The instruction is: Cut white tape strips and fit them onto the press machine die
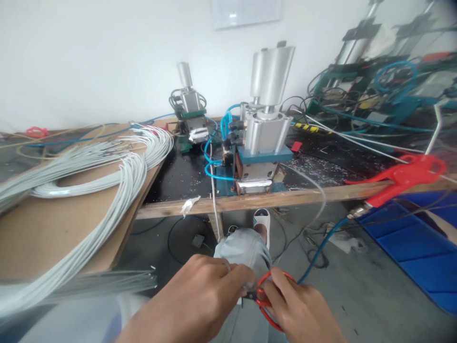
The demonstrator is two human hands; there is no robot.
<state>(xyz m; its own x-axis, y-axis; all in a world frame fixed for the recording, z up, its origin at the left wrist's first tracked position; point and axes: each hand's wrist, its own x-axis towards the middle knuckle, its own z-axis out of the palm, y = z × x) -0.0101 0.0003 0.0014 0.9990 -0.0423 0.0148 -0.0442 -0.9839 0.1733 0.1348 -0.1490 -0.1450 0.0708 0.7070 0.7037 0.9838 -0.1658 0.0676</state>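
Scissors (262,303): red-handled, low in front of the person's knee (246,247), between both hands.
Right hand (303,309): fingers curled into and around the handle loops.
Left hand (200,295): fingertips pinched together beside the dark blades (250,295); small pale piece (239,301) beneath, grip on it unclear.
Handwork: probably positioning at the blades; any closing stroke would call for steady left fingertips, clear of the edges.
White wires (132,176): looped bundles on cardboard (71,228), left.
Machine (266,138): at bench edge (171,208), ahead.
Air gun (407,176): red, right of it.
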